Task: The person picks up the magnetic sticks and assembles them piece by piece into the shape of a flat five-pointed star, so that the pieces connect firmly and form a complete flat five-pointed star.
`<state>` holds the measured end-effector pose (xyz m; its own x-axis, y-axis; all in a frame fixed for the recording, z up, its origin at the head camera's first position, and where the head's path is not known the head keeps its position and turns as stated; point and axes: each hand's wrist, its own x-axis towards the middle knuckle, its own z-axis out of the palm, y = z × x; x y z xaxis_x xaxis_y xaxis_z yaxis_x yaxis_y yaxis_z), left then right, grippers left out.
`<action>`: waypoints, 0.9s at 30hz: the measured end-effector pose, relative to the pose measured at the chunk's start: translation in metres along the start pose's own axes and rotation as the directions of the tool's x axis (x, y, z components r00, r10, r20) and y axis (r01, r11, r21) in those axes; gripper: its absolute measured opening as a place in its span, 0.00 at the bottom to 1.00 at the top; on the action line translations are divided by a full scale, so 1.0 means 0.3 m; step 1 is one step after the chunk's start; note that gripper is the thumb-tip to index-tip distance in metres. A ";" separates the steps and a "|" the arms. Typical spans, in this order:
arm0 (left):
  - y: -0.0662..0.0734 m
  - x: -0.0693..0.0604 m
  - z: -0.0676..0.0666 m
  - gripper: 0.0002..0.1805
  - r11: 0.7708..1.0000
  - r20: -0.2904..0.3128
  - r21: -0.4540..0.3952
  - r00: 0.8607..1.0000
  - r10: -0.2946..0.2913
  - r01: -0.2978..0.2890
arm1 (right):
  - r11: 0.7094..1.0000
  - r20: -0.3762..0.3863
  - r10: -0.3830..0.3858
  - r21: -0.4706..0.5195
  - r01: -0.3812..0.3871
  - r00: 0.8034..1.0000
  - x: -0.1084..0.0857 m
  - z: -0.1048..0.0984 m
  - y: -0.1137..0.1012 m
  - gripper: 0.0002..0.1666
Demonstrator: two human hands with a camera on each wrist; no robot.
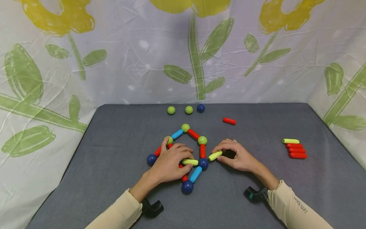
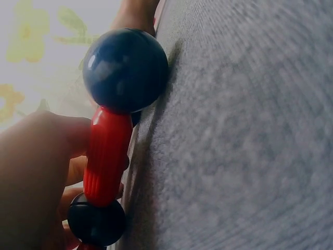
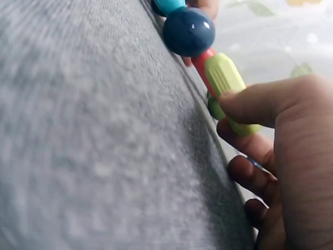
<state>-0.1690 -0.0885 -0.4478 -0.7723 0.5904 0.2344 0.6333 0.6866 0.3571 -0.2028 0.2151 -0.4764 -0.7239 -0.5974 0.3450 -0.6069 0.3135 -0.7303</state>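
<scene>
My right hand (image 1: pixel 238 156) pinches a yellow-green magnetic rod (image 1: pixel 215 155) between thumb and fingers. The rod's tip points at a dark blue ball (image 1: pixel 203 163), with a small gap between them. Over the left part of a ball-and-rod frame lies my left hand (image 1: pixel 172 160). Its thumb and index finger lie on either side of a second yellow-green rod (image 1: pixel 190 162), attached to that same ball. In the left wrist view the thumb is against a red rod (image 2: pixel 108 156) joining two dark blue balls. The palm hides part of the frame.
Two green balls (image 1: pixel 171 110) and a blue ball (image 1: pixel 201 108) sit along the back edge. One loose red rod (image 1: pixel 229 121) lies behind my right hand. At the right, a yellow-green rod (image 1: pixel 290 141) lies beside several red rods (image 1: pixel 296 150). A flower-printed cloth (image 1: pixel 137 63) hangs behind.
</scene>
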 end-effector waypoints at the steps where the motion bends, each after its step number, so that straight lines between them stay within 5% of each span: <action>1: 0.000 0.001 0.001 0.05 1.000 -0.001 0.000 1.000 -0.002 0.002 | 1.000 0.013 0.004 0.004 -0.004 1.000 0.000 0.002 -0.003 0.17; 20: 0.004 0.004 0.002 0.05 1.000 0.002 0.010 1.000 -0.014 0.014 | 0.999 0.061 -0.016 0.041 0.013 0.998 0.000 0.012 -0.002 0.18; 27: 0.000 0.000 0.005 0.06 1.000 -0.001 0.004 1.000 -0.014 0.014 | 0.979 -0.106 0.078 0.195 -0.056 0.991 0.002 0.011 -0.011 0.12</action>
<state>-0.1690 -0.0878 -0.4491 -0.7811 0.5804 0.2303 0.6227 0.6963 0.3570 -0.2000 0.2112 -0.4757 -0.7997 -0.4893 0.3479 -0.4898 0.1967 -0.8494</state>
